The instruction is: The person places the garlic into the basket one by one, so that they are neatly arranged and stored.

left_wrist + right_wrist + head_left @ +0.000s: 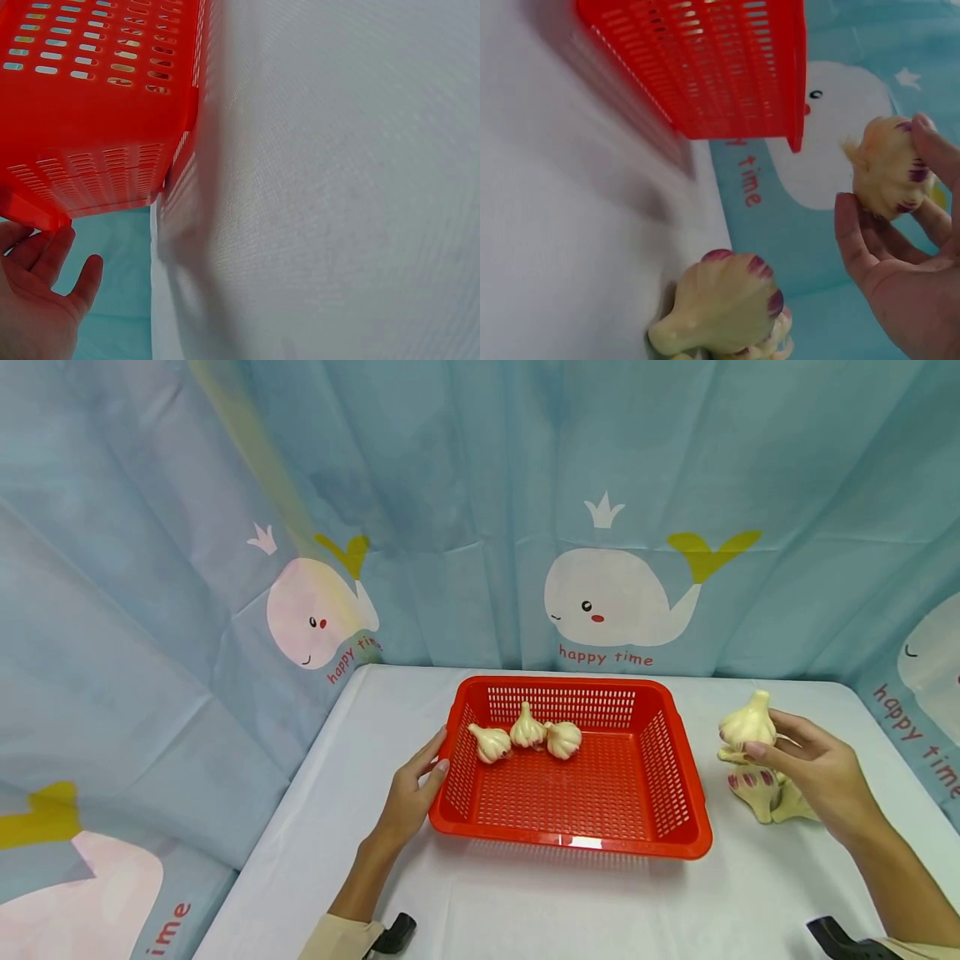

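Observation:
In the head view my right hand [817, 768] holds a garlic bulb [747, 720] raised to the right of a red plastic basket [570, 845]. The right wrist view shows this garlic bulb [891, 169] pinched between thumb and fingers, clear of the table. Below that hand lie more garlic bulbs [753, 787], some with purple tips, partly hidden by it. Three garlic bulbs [527, 727] sit inside the basket toward its back left. My left hand [408, 793] rests against the basket's left rim, its fingers [52, 255] fairly straight and touching the rim from outside.
A white cloth [390, 718] covers the table beneath the basket. Behind and to the left hangs a blue curtain [465, 510] printed with whales, close to the table's back edge. Perforated walls enclose the basket on all sides.

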A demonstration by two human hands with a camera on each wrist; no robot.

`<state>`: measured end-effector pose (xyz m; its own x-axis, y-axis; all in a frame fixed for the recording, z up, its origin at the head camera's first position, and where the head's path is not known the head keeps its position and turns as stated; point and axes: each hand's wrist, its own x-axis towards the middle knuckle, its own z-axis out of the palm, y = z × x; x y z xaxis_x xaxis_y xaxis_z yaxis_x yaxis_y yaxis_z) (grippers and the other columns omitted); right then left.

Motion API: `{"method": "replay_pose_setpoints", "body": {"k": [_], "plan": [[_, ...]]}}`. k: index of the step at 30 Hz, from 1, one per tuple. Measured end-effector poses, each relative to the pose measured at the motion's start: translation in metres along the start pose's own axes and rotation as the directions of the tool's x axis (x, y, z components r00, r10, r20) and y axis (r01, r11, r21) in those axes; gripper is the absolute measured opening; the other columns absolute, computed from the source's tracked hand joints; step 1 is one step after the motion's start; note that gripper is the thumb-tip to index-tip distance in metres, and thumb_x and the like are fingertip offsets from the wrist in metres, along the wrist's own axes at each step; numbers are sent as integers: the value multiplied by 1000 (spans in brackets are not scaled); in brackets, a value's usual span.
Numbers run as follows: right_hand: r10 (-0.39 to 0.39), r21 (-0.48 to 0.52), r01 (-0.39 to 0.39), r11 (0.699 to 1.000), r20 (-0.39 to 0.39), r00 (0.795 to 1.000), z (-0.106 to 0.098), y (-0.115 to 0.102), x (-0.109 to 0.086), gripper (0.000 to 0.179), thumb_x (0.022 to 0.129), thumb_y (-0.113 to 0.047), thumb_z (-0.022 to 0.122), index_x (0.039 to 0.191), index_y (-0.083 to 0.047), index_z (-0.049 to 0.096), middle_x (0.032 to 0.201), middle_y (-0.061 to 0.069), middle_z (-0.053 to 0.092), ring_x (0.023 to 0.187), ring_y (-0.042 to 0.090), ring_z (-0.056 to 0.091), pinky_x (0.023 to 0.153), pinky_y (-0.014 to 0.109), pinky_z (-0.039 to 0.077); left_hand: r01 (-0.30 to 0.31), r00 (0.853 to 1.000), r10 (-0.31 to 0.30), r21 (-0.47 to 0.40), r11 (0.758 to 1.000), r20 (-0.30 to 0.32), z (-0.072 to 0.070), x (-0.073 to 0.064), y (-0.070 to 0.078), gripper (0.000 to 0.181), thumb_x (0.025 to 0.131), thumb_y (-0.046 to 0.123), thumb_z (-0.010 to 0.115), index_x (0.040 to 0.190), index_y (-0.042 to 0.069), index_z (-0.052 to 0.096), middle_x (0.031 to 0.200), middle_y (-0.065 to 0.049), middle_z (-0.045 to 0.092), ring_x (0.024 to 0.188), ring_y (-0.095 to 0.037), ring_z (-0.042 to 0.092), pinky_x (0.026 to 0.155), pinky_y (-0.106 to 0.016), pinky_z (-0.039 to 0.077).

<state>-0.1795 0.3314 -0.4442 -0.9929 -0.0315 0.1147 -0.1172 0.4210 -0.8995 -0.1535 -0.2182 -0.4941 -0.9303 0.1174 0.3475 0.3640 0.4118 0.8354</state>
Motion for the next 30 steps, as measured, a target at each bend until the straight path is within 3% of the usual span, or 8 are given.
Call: {"method": "replay_pose_setpoints", "body": {"k": [7, 14, 23, 30], "plan": [[-80, 119, 75, 990, 35, 996, 11, -12, 5, 59, 106, -10, 65, 162, -13, 45, 132, -27, 60, 108, -12, 68, 83, 10, 57, 13, 1000, -13, 21, 1000, -4, 0, 0, -1, 55, 111, 19, 56, 164, 12, 41, 168, -4, 42, 154, -26, 42, 114, -50, 50], [-74, 69, 72, 995, 25, 997, 19, -22, 9, 57, 106, -17, 65, 161, -14, 46, 131, -27, 58, 100, -6, 73, 80, 14, 60, 12, 1000, -12, 14, 1000, -4, 0, 0, -2, 55, 111, 19, 56, 163, 13, 42, 167, -3, 43, 153, -24, 43, 114, -29, 49], [-118, 65, 115, 991, 34, 992, 26, -31, 12, 58, 106, -14, 65, 161, -16, 47, 133, -26, 59, 100, -3, 73, 80, 15, 60, 34, 999, -34, 21, 999, -4, 0, 0, -1, 55, 111, 20, 56, 164, 14, 42, 167, -1, 44, 152, -24, 46, 114, -41, 51], [-110, 200, 98, 975, 51, 993, 32, -40, 16, 55, 105, -7, 66, 157, -11, 50, 134, -13, 64, 99, 4, 75, 81, 18, 62, 59, 998, -59, -10, 998, -8, 1, -1, -1, 54, 111, 21, 55, 163, 16, 43, 164, -4, 48, 141, -30, 56, 102, -27, 57]]}}
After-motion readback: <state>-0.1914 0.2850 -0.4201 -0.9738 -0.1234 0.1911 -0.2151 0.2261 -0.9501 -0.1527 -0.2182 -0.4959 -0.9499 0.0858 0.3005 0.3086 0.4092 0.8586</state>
